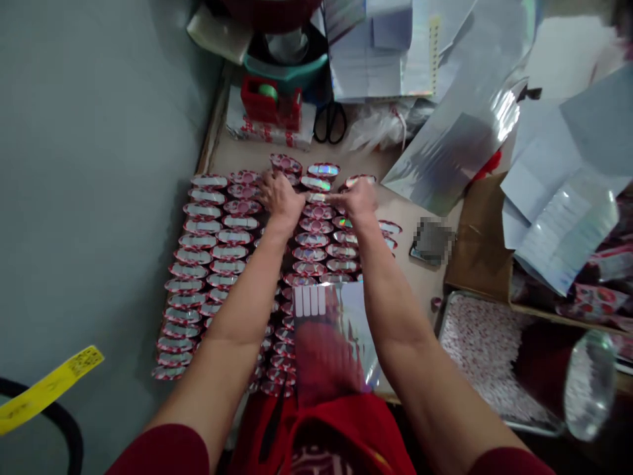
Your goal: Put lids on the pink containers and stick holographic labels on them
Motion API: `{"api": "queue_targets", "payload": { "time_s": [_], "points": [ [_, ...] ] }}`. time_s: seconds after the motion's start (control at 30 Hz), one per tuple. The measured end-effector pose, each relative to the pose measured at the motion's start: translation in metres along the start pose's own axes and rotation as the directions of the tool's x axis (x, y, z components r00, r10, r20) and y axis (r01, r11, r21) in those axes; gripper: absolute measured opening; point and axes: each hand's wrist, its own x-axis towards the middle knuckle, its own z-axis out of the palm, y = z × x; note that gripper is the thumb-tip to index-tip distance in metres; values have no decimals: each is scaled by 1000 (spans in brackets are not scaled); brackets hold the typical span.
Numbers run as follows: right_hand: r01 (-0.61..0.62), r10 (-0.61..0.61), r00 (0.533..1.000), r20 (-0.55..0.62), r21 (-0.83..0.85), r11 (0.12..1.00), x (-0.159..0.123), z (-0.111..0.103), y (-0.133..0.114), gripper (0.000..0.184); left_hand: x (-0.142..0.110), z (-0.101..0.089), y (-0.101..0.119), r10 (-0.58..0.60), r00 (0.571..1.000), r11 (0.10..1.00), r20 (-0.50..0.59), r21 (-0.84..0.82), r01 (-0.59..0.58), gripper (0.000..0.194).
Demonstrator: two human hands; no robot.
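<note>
Many small red-and-white printed packs (188,271) with oval tops stand upright in close rows. Silvery label strips lie across many of the tops, while a few, like one pack (242,207) on the left, show a pink round mark instead. My left hand (281,200) rests over the far packs, fingers spread and thumb stretched to the right. Opposite it, my right hand (360,198) reaches its thumb leftward, its fingers partly hidden. Both thumbs touch a strip on one pack (316,198) between them. A shiny label sheet (336,343) with several white strips left lies near my body.
Behind the packs are a red tape dispenser (271,104), black scissors (331,123) and papers (378,56). Clear glossy film (455,145) and a cardboard box (479,244) stand on the right, above a metal tray (477,330) of small pieces with a tipped container (558,373). A wall borders the left.
</note>
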Motion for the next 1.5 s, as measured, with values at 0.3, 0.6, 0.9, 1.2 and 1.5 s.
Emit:
{"api": "queue_targets", "payload": {
  "time_s": [0.3,0.6,0.9,1.2,1.5],
  "points": [
    [184,-180,979,98,-30,983,-137,-38,32,17,-117,-47,-42,537,792,839,292,-86,-537,14],
    [392,-380,919,101,-174,903,-270,-10,112,34,-226,-42,-78,492,726,811,481,51,-583,27],
    [478,-440,877,191,-272,835,-253,-21,112,26,-224,-43,-77,472,748,827,467,59,-559,28],
    [431,-389,884,259,-126,894,-243,-36,107,19,-223,-49,-74,475,713,834,515,-5,-552,11],
    [556,-533,831,159,-206,805,-267,-18,97,36,-219,-45,-74,259,719,964,645,-131,-230,21]
  ]
}}
